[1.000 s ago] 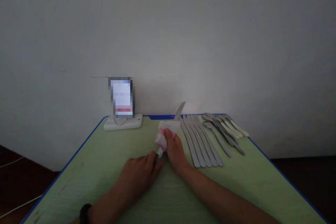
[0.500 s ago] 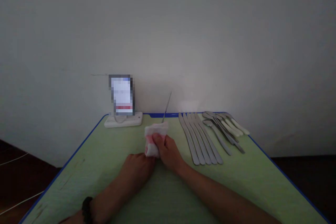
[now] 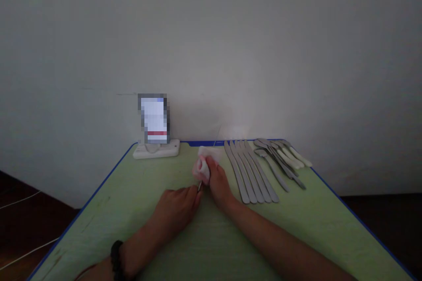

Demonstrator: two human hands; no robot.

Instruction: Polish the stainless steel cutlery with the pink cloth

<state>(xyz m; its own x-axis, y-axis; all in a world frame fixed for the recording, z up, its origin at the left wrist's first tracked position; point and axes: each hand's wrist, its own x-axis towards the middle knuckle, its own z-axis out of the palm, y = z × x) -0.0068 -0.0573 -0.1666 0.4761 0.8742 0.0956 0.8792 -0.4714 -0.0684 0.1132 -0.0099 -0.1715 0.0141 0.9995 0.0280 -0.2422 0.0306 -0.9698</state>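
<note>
My right hand [image 3: 218, 183] is closed round a white and pink cloth [image 3: 205, 163] that is wrapped about a table knife. The knife's thin blade tip [image 3: 216, 135] pokes out beyond the cloth toward the wall. My left hand [image 3: 178, 210] pinches the knife's handle end [image 3: 199, 185] just below the cloth. Both hands rest over the middle of the green table [image 3: 132, 193].
A row of several table knives [image 3: 250, 171] lies right of my hands, with several spoons [image 3: 280, 158] beyond them near the far right corner. A white base holding a blurred screen [image 3: 154, 140] stands at the back left. The table has blue edges and meets a grey wall.
The cloth in my right hand slid back along the knife then out again toward the blade tip. The knife turned edge-on, so less blade shows. My left hand stayed at the handle.
</note>
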